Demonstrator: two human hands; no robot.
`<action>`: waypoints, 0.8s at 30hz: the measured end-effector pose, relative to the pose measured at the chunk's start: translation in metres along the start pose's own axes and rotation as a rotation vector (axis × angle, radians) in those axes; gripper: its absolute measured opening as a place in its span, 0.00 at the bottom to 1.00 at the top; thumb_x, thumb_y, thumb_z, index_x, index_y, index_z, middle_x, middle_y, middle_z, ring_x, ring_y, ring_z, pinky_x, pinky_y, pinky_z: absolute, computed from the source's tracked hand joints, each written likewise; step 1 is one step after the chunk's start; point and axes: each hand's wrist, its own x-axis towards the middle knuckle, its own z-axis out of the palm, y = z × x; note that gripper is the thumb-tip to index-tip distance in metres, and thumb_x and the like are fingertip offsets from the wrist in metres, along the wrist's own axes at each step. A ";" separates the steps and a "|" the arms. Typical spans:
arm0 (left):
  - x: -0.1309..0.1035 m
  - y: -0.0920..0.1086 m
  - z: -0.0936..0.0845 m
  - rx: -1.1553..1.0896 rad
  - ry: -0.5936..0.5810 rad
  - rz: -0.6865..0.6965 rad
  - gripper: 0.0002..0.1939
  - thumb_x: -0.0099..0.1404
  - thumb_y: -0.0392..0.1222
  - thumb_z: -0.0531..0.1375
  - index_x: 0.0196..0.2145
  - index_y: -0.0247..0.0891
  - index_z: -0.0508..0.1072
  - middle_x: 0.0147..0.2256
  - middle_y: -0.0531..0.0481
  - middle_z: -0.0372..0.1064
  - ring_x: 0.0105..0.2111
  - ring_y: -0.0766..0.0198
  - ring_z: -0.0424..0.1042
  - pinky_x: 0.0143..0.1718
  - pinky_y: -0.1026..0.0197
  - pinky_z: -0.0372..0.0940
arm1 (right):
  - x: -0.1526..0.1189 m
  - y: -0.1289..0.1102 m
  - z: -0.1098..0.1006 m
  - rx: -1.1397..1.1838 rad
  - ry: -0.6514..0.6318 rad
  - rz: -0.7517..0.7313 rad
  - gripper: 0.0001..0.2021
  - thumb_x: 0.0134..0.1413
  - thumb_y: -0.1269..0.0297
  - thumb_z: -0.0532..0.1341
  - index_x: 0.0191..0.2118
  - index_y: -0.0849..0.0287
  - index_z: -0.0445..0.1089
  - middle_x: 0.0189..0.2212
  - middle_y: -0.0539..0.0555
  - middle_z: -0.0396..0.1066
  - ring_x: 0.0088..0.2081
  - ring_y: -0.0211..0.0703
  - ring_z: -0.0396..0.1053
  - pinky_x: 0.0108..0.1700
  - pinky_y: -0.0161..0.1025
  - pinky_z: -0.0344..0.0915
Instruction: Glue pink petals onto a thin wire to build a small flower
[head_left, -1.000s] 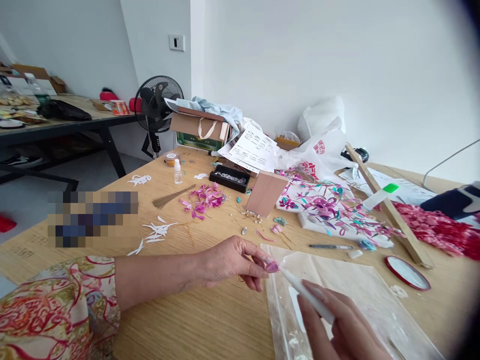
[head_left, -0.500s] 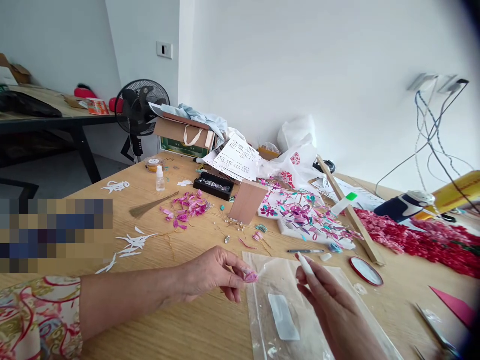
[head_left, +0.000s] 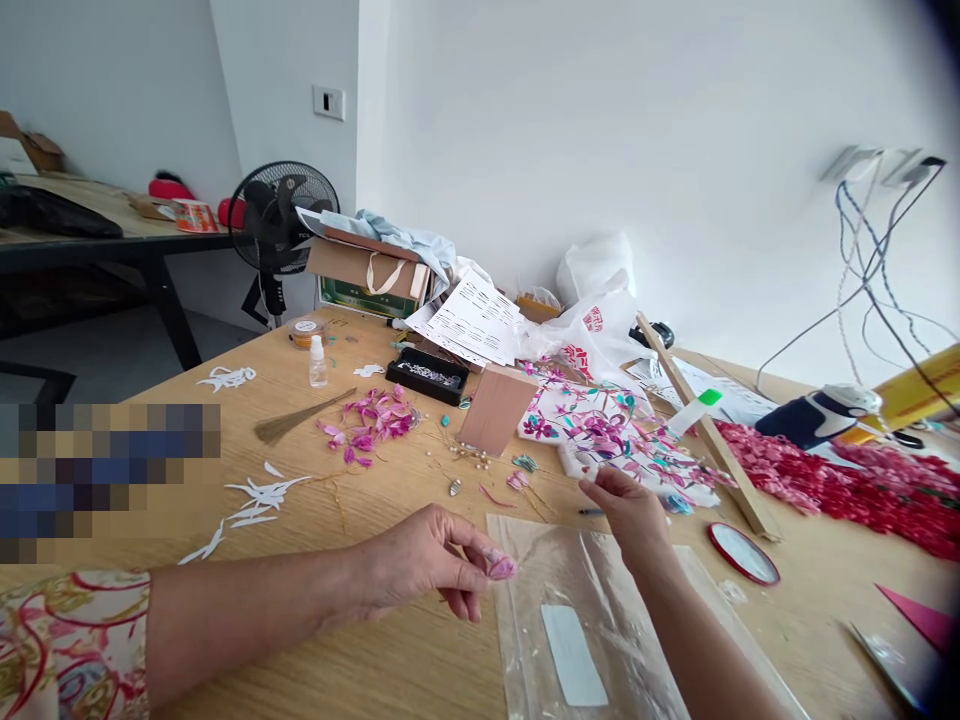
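Wooden table (head_left: 330, 665); left hand (head_left: 427, 562) pinching small, curled pink petal (head_left: 502, 568); right hand (head_left: 631, 512), grip unclear.

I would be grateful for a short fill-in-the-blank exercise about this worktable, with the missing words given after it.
1. The small pink piece is held by the ____ hand.
2. Beside the plastic bag, the round disc has a ____ rim.
3. The small clear bottle stands ____ rather than lying on its side.

Missing words: left; red; upright.

The left grip (head_left: 439, 562) pinches a pink petal (head_left: 502, 568), the right grip (head_left: 631, 512) near a clear plastic bag (head_left: 619, 610)
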 end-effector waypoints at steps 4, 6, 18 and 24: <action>0.001 -0.001 0.000 -0.001 0.004 -0.009 0.15 0.47 0.48 0.62 0.27 0.32 0.72 0.20 0.56 0.61 0.19 0.73 0.63 0.22 0.68 0.58 | 0.007 0.009 0.004 -0.130 0.030 -0.033 0.10 0.32 0.56 0.59 0.20 0.57 0.64 0.15 0.46 0.63 0.22 0.40 0.61 0.26 0.35 0.53; 0.002 -0.002 -0.001 -0.004 0.004 -0.016 0.15 0.46 0.48 0.62 0.27 0.33 0.72 0.20 0.56 0.61 0.19 0.73 0.63 0.22 0.68 0.58 | 0.006 0.010 0.005 -0.193 0.037 -0.044 0.09 0.33 0.57 0.59 0.20 0.57 0.64 0.15 0.47 0.64 0.22 0.40 0.61 0.26 0.36 0.53; 0.004 -0.004 -0.005 -0.018 0.033 -0.008 0.16 0.45 0.49 0.63 0.29 0.34 0.73 0.21 0.55 0.62 0.20 0.73 0.64 0.23 0.68 0.58 | -0.007 -0.006 -0.014 -0.400 0.053 -0.038 0.14 0.36 0.59 0.57 0.32 0.60 0.68 0.26 0.55 0.70 0.30 0.47 0.66 0.32 0.40 0.57; 0.004 -0.001 -0.008 -0.050 0.020 0.032 0.15 0.46 0.48 0.63 0.30 0.34 0.73 0.22 0.54 0.63 0.21 0.73 0.64 0.24 0.68 0.59 | -0.062 -0.042 -0.030 -0.065 -0.168 0.116 0.15 0.38 0.52 0.58 0.28 0.59 0.68 0.22 0.52 0.66 0.26 0.42 0.62 0.26 0.38 0.57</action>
